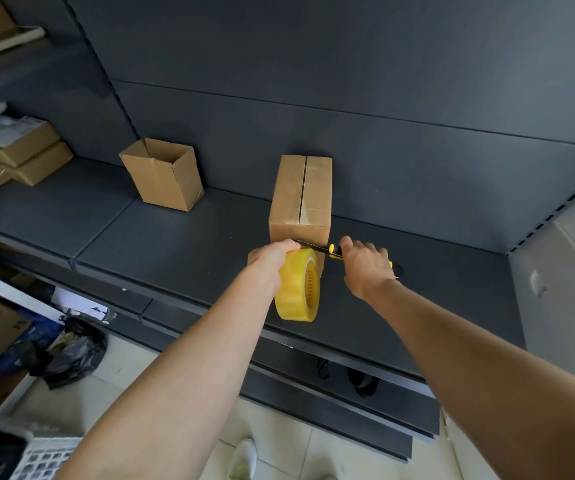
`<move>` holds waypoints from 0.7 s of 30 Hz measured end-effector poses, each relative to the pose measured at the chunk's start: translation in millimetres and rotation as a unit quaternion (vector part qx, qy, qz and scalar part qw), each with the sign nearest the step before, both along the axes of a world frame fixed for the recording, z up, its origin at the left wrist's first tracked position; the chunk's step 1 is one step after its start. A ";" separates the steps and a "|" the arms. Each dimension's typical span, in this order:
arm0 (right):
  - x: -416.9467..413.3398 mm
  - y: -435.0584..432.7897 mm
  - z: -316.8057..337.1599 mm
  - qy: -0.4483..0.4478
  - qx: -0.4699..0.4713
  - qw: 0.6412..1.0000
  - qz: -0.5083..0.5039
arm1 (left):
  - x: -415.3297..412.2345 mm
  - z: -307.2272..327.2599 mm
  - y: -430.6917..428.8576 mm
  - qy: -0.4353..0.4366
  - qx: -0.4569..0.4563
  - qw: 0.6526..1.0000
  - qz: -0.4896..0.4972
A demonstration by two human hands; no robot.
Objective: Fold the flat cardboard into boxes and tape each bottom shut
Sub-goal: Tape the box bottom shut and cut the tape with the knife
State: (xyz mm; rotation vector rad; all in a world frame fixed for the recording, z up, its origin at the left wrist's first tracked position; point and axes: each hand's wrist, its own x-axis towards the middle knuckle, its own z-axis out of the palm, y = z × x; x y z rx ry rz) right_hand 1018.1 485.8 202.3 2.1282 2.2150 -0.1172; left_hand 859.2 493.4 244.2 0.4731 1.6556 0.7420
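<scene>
left hand [268, 258] wraps tape roll [296, 289], right hand [365, 265] grips knife [324, 249] at box [299, 199]; box probably light, stiff, slides easily, so brace its sides.

Shelf deck [192, 244] lies open between the open box [163, 174] and the taped box [301, 195] and to the latter's right; the back panel [348, 81] closes the rear, while the tape roll [296, 285] and knife [334, 251] crowd its near face.

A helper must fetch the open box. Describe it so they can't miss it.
On the dark grey shelf, look left of the yellow tape roll, near the back wall. A cardboard box stands alone there, top open; the box beside the roll is taped shut.
</scene>
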 end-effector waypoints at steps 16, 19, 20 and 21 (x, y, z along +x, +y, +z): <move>48.5 -28.1 -33.1 0.009 -0.195 0.961 -0.197 | 7.3 -19.3 -8.7 -0.030 0.022 0.971 -0.237; 55.8 -30.8 -28.7 -0.016 -0.125 0.971 -0.202 | 25.4 -19.0 -11.4 -0.036 0.037 0.963 -0.265; 55.9 -29.2 -25.3 -0.003 -0.088 0.975 -0.205 | 31.2 -19.1 -11.7 -0.037 0.040 0.962 -0.269; 55.1 -26.9 -19.4 0.049 -0.058 0.971 -0.225 | 36.8 -19.9 -11.7 -0.038 0.043 0.960 -0.273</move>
